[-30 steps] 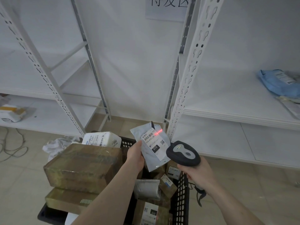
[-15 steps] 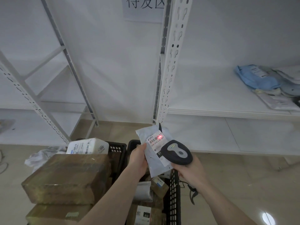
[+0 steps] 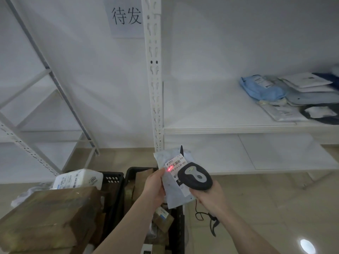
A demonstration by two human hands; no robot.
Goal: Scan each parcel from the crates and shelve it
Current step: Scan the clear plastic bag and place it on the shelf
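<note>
While crates (image 3: 113, 182) sit below, left hand (image 3: 154, 187) grips parcel (image 3: 172, 195), right hand (image 3: 211, 197) holds scanner (image 3: 195, 177).

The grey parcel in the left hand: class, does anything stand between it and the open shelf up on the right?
Nothing visible does. The grey parcel is held above the black crate, and the shelf is bare at its near left end; shelved parcels lie only further right.

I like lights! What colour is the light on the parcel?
Red, on the parcel's label, clearest in the head view.
</note>
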